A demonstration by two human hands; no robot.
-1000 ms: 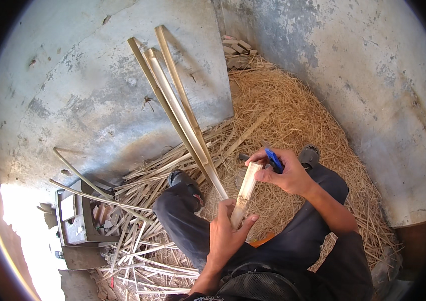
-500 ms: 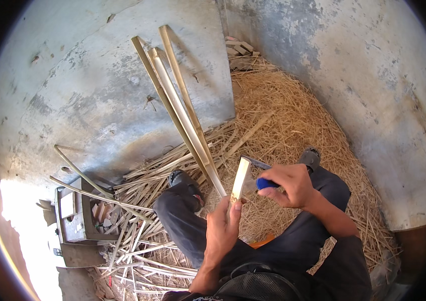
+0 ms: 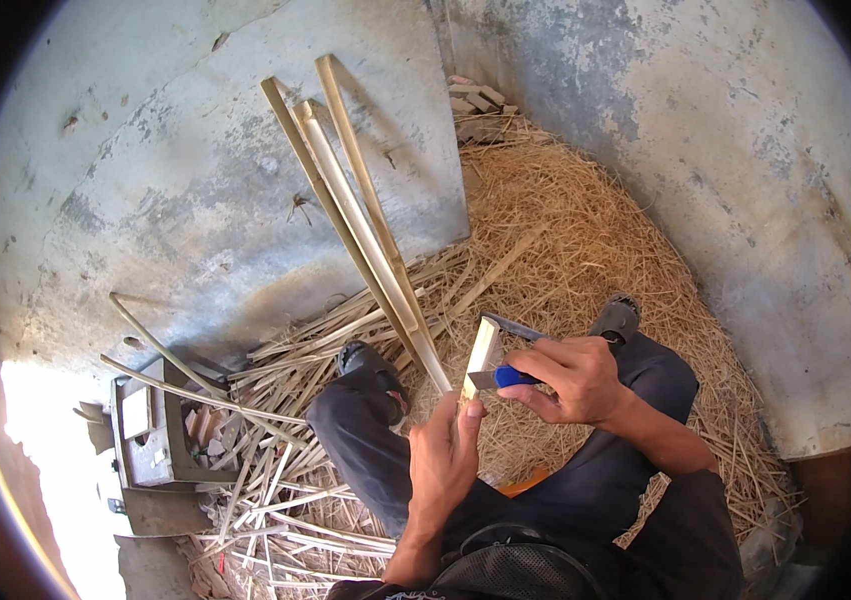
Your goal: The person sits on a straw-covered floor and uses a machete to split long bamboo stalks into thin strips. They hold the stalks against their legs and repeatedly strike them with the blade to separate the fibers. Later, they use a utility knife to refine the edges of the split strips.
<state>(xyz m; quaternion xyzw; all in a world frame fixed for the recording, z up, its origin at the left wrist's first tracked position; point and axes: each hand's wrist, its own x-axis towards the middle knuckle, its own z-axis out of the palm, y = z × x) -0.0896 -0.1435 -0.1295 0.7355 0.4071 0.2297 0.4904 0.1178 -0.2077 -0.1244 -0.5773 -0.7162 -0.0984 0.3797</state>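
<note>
Right hand (image 3: 570,380) has dropped lower since earlier, clenching the blue-handled knife (image 3: 505,377), blade against the bamboo strip (image 3: 481,357) pinched upright by left hand (image 3: 442,455).

The strip (image 3: 481,358) is pale split cane or bamboo, smooth and matt. The knife (image 3: 505,352) has a dull grey metal blade and a glossy blue plastic handle. The slats (image 3: 365,215) look like the same woody stuff (yellower, slightly shiny). Dry, coarse straw (image 3: 585,240) lies below rough, blotchy plaster walls (image 3: 195,180). The trousers (image 3: 645,470) are dark matt cloth.
</note>
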